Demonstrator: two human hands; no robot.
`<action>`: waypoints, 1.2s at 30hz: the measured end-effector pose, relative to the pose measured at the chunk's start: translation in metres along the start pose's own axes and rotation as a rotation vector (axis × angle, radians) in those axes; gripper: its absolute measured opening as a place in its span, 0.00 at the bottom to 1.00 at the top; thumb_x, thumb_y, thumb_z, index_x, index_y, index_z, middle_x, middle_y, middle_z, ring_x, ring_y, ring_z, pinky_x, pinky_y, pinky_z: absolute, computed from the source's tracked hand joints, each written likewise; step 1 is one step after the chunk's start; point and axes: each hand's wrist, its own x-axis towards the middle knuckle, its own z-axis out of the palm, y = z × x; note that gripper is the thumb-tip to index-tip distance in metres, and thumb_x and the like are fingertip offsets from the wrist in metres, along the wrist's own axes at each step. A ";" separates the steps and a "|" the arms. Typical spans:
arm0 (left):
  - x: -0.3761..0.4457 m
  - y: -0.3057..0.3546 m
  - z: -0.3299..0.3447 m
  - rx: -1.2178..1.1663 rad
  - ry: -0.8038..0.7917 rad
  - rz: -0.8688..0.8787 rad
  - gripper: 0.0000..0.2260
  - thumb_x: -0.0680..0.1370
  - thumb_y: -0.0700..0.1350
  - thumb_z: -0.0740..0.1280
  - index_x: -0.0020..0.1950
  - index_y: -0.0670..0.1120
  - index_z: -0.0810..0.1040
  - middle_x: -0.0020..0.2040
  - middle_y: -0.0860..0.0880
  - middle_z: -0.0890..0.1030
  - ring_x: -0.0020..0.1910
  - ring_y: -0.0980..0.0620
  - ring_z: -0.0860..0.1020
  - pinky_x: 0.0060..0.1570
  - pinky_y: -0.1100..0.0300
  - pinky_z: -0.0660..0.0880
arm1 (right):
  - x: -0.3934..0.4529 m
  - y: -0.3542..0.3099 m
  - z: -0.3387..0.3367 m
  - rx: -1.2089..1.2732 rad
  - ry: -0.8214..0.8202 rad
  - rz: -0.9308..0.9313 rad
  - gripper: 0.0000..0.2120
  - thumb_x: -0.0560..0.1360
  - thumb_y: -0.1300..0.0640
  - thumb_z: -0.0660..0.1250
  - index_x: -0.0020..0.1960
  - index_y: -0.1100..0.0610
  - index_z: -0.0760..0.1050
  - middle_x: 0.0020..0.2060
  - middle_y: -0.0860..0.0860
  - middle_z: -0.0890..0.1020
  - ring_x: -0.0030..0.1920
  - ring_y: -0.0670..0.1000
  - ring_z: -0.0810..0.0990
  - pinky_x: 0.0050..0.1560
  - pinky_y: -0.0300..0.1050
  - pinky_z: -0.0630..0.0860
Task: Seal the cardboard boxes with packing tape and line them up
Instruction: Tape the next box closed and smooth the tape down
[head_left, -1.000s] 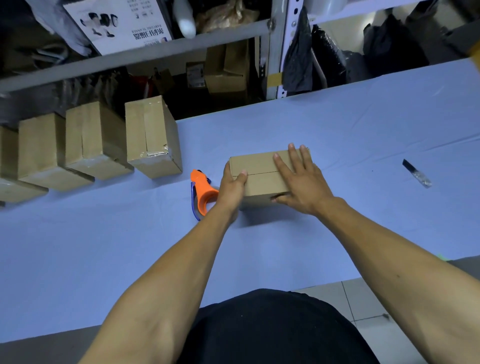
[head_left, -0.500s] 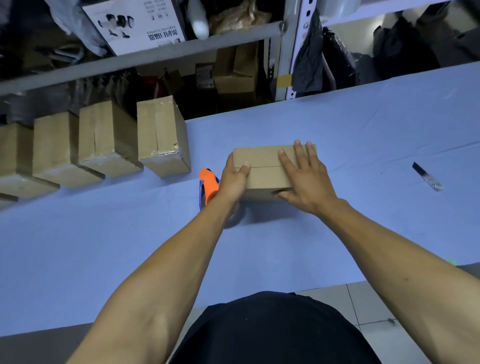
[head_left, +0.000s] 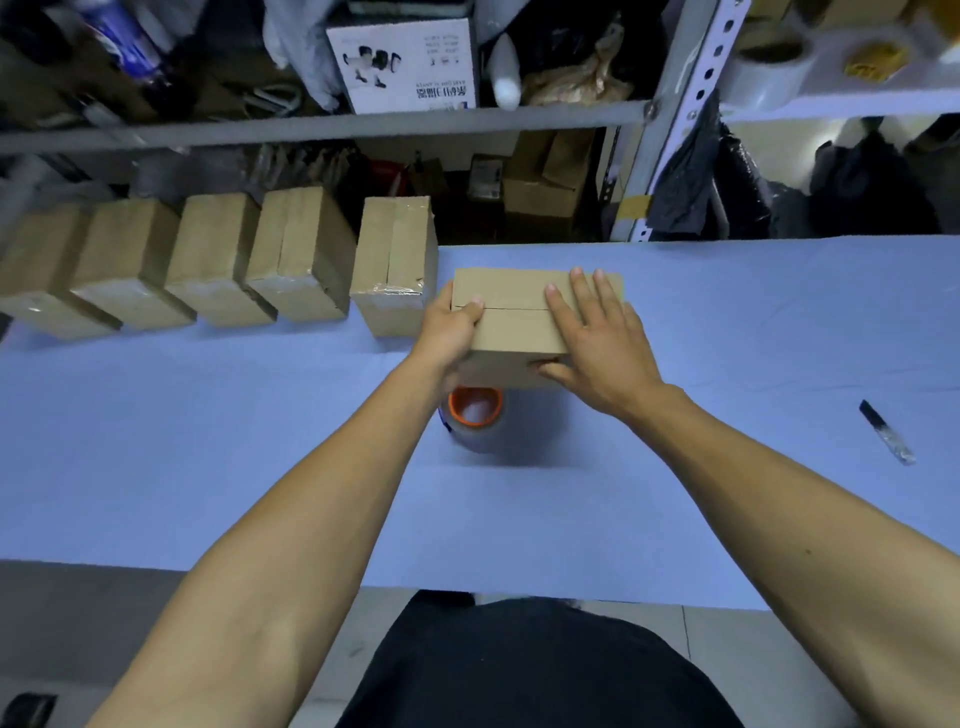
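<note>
a: why is the box (head_left: 511, 317) right beside the row (head_left: 218, 265)?

b: i judge it's to keep it near the line it will join. its top seam shows no tape yet. the tape roll (head_left: 475, 413) sits just in front of it on the table (head_left: 208, 441).

a: and your hands?

b: my left hand (head_left: 451, 325) grips the box's left end, thumb curled onto the top. my right hand (head_left: 597, 332) lies flat, fingers straight and spread, pressing the flaps down.
</note>
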 end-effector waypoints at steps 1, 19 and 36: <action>-0.005 0.000 -0.008 -0.021 0.015 -0.014 0.13 0.83 0.40 0.61 0.68 0.46 0.74 0.60 0.45 0.81 0.55 0.49 0.79 0.53 0.56 0.78 | 0.001 -0.007 0.000 0.005 -0.001 -0.025 0.44 0.75 0.35 0.63 0.81 0.51 0.46 0.80 0.56 0.45 0.79 0.60 0.44 0.74 0.63 0.56; -0.014 -0.042 -0.233 -0.119 0.158 -0.080 0.12 0.83 0.43 0.61 0.66 0.52 0.76 0.60 0.49 0.81 0.57 0.48 0.79 0.54 0.52 0.77 | 0.035 -0.199 0.037 0.316 0.032 -0.215 0.35 0.73 0.45 0.73 0.76 0.55 0.66 0.77 0.60 0.60 0.77 0.61 0.55 0.75 0.55 0.58; -0.009 -0.110 -0.275 1.193 0.033 0.471 0.26 0.84 0.54 0.54 0.81 0.50 0.54 0.82 0.49 0.49 0.81 0.48 0.45 0.72 0.33 0.44 | 0.031 -0.239 0.100 0.146 -0.173 -0.138 0.33 0.82 0.46 0.59 0.81 0.53 0.47 0.80 0.58 0.43 0.80 0.58 0.41 0.77 0.57 0.50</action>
